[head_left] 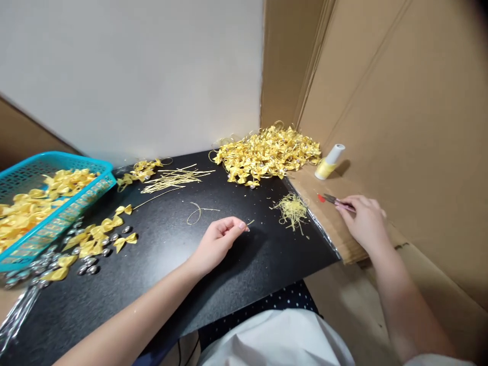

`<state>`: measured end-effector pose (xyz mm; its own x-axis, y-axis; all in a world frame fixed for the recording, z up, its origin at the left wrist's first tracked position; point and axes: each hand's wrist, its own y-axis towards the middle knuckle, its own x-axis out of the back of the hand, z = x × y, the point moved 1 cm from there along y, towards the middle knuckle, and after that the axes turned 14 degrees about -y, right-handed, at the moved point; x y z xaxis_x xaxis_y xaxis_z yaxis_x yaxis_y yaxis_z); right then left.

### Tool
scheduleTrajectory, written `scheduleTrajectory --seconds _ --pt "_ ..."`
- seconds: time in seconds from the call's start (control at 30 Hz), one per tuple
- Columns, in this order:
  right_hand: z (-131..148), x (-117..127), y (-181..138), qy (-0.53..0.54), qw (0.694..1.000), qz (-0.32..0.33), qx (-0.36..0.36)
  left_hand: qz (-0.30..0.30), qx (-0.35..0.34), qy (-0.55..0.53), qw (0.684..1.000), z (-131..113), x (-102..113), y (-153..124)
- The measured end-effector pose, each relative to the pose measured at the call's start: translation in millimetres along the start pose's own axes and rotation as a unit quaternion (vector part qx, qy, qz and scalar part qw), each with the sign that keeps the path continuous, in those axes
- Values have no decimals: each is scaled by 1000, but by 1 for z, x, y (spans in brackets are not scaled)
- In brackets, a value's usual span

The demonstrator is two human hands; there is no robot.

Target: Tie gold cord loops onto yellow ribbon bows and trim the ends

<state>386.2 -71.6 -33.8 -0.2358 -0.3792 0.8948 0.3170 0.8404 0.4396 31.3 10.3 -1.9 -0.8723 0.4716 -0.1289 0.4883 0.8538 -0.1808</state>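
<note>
My left hand (219,240) rests on the black tabletop (168,274), fingers pinched on a short piece of gold cord (249,222) that pokes out past the fingertips. A looped gold cord (196,212) lies just beyond it. My right hand (362,218) lies on the cardboard ledge (305,183) at the right, closed on small scissors (332,200) with a red tip pointing left. A heap of gold cord trimmings (293,209) sits between the two hands.
A big pile of finished yellow ribbon bows (267,152) fills the far corner. A small yellow bottle (330,161) leans by the cardboard wall (400,112). A teal basket (95,188) of bows sits left, with loose bows (95,236), silver beads (87,267) and cut cords (173,178) nearby.
</note>
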Motion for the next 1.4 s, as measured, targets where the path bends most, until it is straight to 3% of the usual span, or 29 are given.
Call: scheduleTrajectory --seconds 0.27,0.47,0.57,0.67,0.73,0.8,1.0,1.4 --pt "-1 -4 14 12 998 49 42 29 -17 31 999 3 -47 29" --pt "4 5 15 136 989 39 -38 19 -32 31 999 11 -68 43" --pt "24 21 2 300 945 89 -97 17 -38 25 999 9 -75 48" --pt "55 33 -17 458 857 228 -63 22 -33 10 999 6 -82 53" --pt "71 35 -27 528 802 275 -51 27 -24 -7 999 5 -86 55" --pt "79 33 -31 562 770 297 -58 31 -13 -23 999 6 -89 57" --pt "77 30 -29 594 736 316 -81 35 25 -60 997 9 -95 61" --pt "75 29 -34 595 722 334 -113 24 96 -133 986 14 -96 63"
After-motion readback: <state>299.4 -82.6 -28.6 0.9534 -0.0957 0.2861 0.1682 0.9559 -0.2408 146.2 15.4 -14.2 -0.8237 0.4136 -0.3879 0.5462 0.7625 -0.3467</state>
